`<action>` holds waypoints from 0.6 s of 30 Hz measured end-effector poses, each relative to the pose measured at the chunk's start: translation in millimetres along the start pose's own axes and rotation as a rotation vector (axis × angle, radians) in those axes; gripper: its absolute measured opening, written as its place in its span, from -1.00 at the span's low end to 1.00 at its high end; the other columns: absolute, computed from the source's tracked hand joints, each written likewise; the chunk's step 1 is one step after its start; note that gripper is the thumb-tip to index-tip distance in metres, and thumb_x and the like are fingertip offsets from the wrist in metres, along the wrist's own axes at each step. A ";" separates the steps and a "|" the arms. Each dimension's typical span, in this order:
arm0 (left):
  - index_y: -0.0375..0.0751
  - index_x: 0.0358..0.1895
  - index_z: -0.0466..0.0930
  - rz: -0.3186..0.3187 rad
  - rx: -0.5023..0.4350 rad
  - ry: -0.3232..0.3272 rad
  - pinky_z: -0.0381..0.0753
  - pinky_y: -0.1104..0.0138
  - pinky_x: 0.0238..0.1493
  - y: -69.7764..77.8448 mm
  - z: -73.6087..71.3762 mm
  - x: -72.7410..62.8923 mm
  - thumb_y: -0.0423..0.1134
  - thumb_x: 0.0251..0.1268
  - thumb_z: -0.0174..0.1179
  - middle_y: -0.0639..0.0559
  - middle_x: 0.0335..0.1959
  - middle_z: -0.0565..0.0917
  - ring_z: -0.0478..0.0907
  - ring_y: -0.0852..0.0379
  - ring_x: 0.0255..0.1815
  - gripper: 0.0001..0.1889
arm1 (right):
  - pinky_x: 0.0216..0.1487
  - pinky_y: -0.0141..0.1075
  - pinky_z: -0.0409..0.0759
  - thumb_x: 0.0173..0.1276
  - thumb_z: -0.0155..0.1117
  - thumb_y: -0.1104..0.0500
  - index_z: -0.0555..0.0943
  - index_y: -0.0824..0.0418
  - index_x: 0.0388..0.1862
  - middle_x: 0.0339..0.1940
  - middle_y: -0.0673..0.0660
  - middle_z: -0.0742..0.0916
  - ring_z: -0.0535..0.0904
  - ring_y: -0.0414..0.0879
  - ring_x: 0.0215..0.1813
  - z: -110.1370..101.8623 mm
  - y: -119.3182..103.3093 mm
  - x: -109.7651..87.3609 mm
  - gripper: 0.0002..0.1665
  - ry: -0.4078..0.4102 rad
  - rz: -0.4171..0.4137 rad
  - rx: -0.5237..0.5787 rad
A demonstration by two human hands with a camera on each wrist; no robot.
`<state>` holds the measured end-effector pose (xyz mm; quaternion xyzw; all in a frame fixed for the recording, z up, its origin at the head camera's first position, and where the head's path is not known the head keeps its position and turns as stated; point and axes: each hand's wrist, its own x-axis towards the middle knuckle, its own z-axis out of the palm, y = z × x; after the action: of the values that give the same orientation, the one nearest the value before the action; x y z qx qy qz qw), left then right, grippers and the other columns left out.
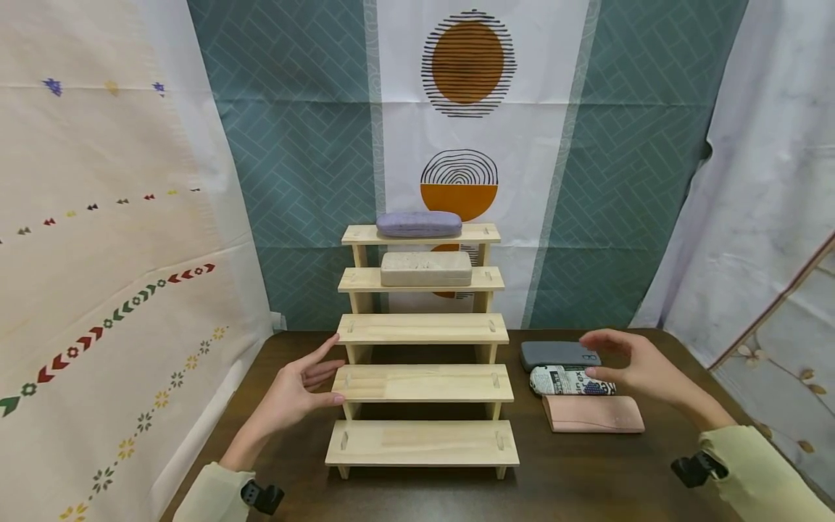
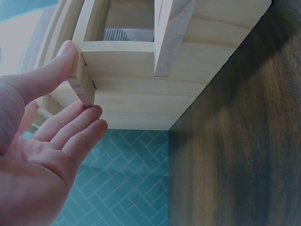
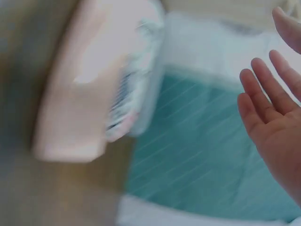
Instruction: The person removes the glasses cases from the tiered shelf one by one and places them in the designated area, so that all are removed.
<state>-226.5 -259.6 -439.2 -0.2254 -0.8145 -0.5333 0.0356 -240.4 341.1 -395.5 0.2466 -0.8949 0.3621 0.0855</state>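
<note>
A pale wooden stepped display rack (image 1: pixel 424 383) stands at the middle of the table. My left hand (image 1: pixel 293 388) is at its left side, thumb on the end of the second step from the bottom, fingers at that board's other side; the left wrist view shows the thumb (image 2: pixel 63 59) and fingertips (image 2: pixel 96 117) around the board end. My right hand (image 1: pixel 636 366) hovers with parted fingers beside three eyeglass cases: grey-blue (image 1: pixel 554 354), newsprint-patterned (image 1: pixel 564 380) and pink (image 1: pixel 593 415). In the right wrist view its palm (image 3: pixel 282 136) holds nothing.
A lavender eyeglass case (image 1: pixel 419 224) lies on the top step and a cream one (image 1: pixel 425 269) on the step below. The dark wooden table (image 1: pixel 587 478) backs onto a teal and white curtain (image 1: pixel 300 181). Patterned cloths hang at both sides.
</note>
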 end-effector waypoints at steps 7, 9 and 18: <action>0.08 0.69 0.20 0.006 0.004 0.001 0.54 -0.11 0.29 -0.5 -0.2 -0.3 -0.42 0.10 0.60 -0.31 0.40 0.54 0.54 -0.22 0.38 0.09 | 0.31 -0.03 0.59 0.44 0.52 0.06 0.56 0.20 0.43 0.34 0.21 0.66 0.54 0.21 0.38 9.4 -57.6 47.3 -0.35 -0.031 -0.014 0.049; 0.08 0.69 0.20 0.007 0.009 0.002 0.55 -0.11 0.29 -0.3 -0.3 -0.2 -0.41 0.10 0.60 -0.29 0.42 0.52 0.54 -0.22 0.38 0.09 | 0.32 0.16 0.55 0.43 0.53 0.05 0.57 0.16 0.43 0.35 0.21 0.66 0.53 0.21 0.39 14.9 -68.0 62.0 -0.35 -0.021 -0.027 0.033; 0.05 0.70 0.19 -0.004 0.019 0.002 0.61 0.02 0.28 1.3 -0.1 -0.3 -0.41 0.09 0.61 -0.29 0.46 0.48 0.54 -0.22 0.39 0.09 | 0.36 0.28 0.44 0.40 0.55 0.08 0.55 0.21 0.47 0.36 0.28 0.63 0.48 0.31 0.38 33.7 -104.7 124.4 -0.28 0.043 -0.094 -0.039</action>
<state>-225.7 -259.3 -438.2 -0.2230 -0.8199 -0.5259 0.0374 -294.3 206.1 -315.2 0.2786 -0.8871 0.3456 0.1265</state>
